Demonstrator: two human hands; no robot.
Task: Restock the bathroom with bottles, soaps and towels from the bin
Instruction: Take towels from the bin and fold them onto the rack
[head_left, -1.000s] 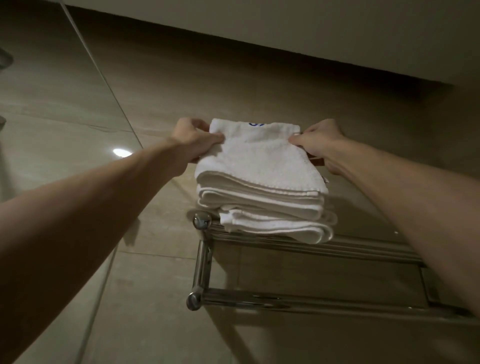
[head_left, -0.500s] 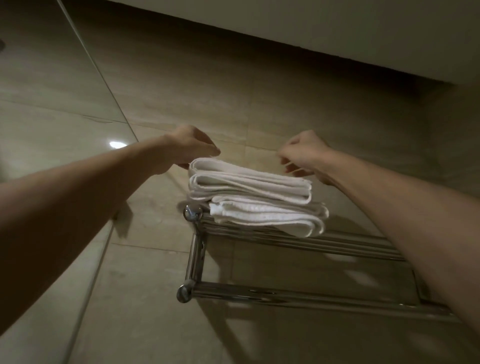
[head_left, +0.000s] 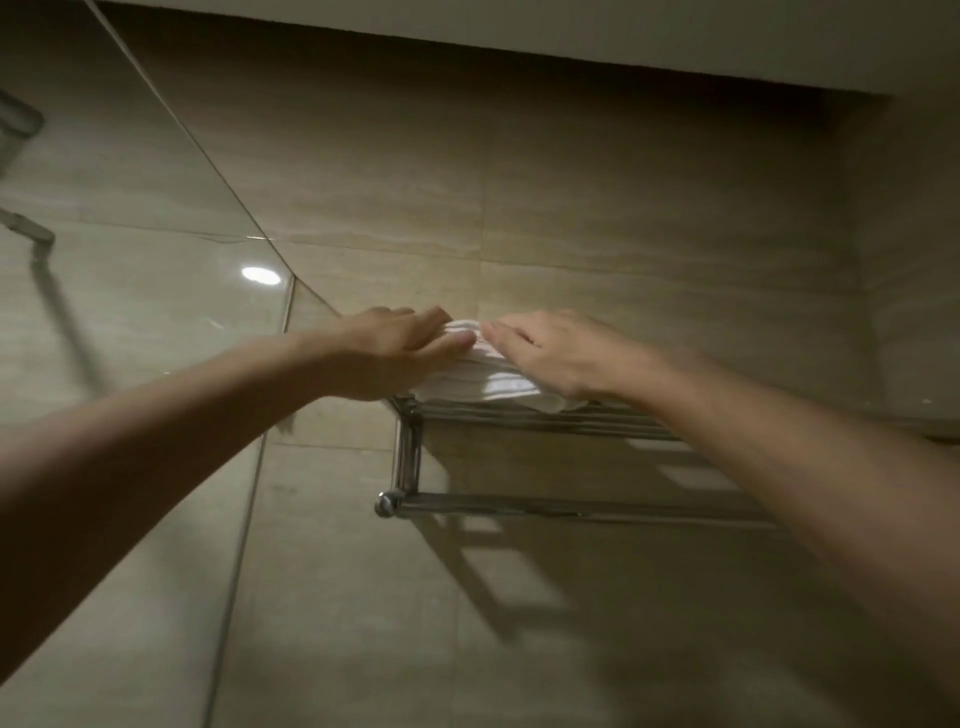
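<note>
Seemingly settling towels (head_left: 488, 382) on rack (head_left: 519, 418), flat-fingered left hand (head_left: 410, 345) at nine o'clock, right hand (head_left: 550, 353) at three, gripping nothing; next, lift away gently.

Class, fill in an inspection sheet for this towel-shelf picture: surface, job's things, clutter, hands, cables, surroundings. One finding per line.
Surface: chrome wall rack, an upper shelf of bars with a single rail below.
Job's things: folded white towels, stacked on the upper shelf at the rack's left end.
Clutter: nothing seen.
Hands: left hand and right hand both lie flat on top of the towels, fingers straight, gripping nothing.
Cables: nothing seen.
Surroundings: beige tiled wall behind the rack; glass panel to the left, reflecting a round light; the lighting is dim.
</note>
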